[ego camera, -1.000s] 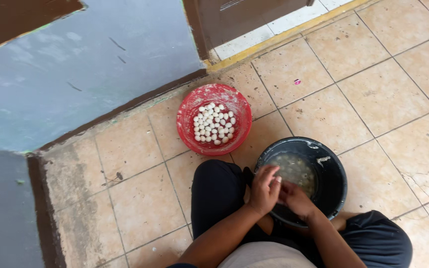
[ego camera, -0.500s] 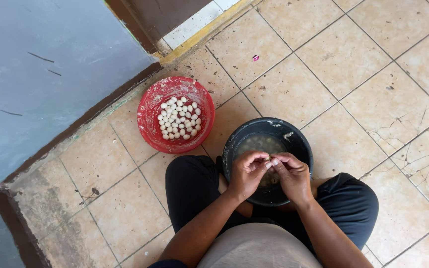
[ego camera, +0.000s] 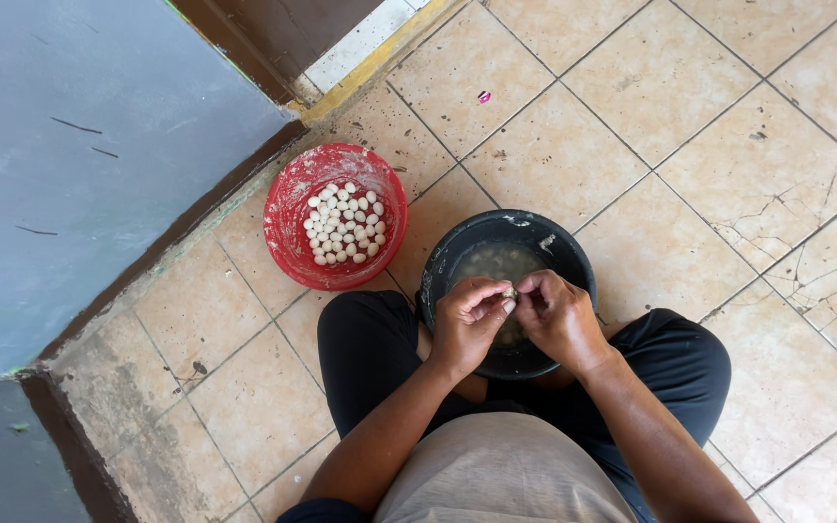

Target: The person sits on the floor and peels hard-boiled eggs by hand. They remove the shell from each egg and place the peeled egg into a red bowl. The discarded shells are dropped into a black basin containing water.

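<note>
Both my hands, left hand (ego camera: pixel 467 320) and right hand (ego camera: pixel 559 318), pinch one small egg (ego camera: pixel 511 292) over the black basin (ego camera: pixel 438 276), so bits drop in; peeled eggs (ego camera: pixel 344 225) sit left in the red bowl (ego camera: pixel 288 199).

Single head camera, looking steeply down, close over lap; tiled floor (ego camera: pixel 573 145) fills frame.

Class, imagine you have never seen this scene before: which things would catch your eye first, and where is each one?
First comes the red basin of small white round pieces on the tiled floor, by the blue wall. Right of it stands a black bucket with cloudy liquid, between the seated person's knees. Above it the left hand and right hand pinch one small piece between them.
</note>
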